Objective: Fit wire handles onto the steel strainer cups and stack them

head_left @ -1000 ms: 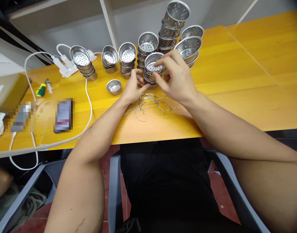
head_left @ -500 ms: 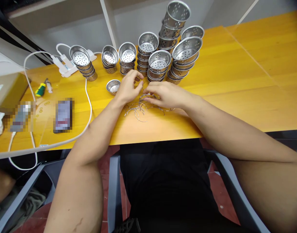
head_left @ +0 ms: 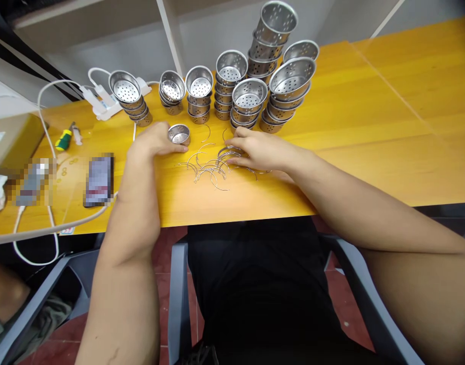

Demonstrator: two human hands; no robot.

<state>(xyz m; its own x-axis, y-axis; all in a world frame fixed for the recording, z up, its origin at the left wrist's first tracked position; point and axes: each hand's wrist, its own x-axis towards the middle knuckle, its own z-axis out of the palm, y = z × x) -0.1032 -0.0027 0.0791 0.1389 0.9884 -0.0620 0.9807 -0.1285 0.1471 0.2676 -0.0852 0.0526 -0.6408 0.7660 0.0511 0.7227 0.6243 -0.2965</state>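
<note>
Curved metal wires [head_left: 218,171] under the right hand [head_left: 255,148], 1 small metal cup [head_left: 179,136] at the left hand [head_left: 153,139].

On the yellow table [head_left: 369,167], the wires lie in a loose, overlapping heap with a few strays; the right hand is over the heap's right side, fingers curled, and whether they pinch a wire I cannot tell. The cup stands upright behind the wires' left end, the left hand's thumb along its near base, the other fingers mostly hidden at its left side; I cannot tell whether they grip. Beyond, stacks of perforated metal cups [head_left: 249,99] rise, the leftmost beside a white power strip [head_left: 108,106].
</note>
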